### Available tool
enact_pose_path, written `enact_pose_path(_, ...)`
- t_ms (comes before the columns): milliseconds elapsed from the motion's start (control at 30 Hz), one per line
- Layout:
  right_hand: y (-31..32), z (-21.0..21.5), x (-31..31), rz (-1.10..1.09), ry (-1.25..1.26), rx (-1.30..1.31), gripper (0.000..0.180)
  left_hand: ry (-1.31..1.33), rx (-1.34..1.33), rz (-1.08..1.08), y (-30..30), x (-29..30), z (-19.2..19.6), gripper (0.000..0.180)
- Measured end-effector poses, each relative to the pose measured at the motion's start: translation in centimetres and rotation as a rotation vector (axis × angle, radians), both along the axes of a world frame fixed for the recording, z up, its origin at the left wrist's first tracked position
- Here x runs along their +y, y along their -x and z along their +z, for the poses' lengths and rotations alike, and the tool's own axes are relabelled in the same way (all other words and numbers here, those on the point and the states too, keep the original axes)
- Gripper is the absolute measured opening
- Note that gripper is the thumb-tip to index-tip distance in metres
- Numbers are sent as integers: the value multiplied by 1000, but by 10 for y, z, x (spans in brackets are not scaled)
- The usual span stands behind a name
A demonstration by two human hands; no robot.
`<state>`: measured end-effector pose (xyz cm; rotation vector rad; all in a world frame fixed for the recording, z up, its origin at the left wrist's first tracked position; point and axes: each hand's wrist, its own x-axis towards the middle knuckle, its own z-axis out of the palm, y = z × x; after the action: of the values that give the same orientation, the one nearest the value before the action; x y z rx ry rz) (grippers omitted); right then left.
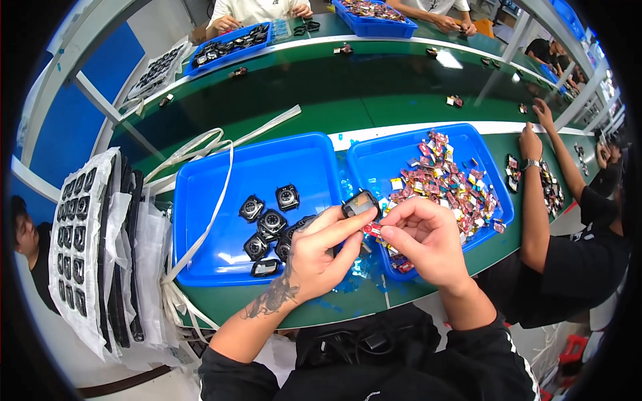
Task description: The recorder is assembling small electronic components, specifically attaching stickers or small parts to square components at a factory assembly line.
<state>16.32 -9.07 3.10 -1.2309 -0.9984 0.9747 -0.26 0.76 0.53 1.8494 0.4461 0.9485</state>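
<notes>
My left hand (319, 260) grips a black watch case (359, 204) between thumb and fingers, above the gap between two blue trays. Close beside it, my right hand (428, 242) pinches a small red-and-white part (372, 229) against the lower edge of the case. Whether the two pieces are joined is hidden by my fingers. Several black watch cases (271, 223) lie in the left blue tray (207, 197), partly behind my left hand. A loose heap of small red, silver and yellow parts (441, 177) fills much of the right blue tray (376, 162).
White strapping (231, 167) hangs over the left tray. Stacked trays of watch cases (77, 230) stand at far left. Beyond runs a green conveyor belt (321, 100) with scattered pieces. Co-workers sit opposite; one's arm (533, 194) is close at right. Blue film scraps (361, 266) litter the table.
</notes>
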Motion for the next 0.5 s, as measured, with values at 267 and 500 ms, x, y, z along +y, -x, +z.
enact_pose_path(267,-13,-5,-2,138,-2,206,12,-81,117,-70,3,4,11,26)
enact_pose_path(500,3,-5,-4,-28,10,63,14,316,27,-149,-5,-6,-4,19)
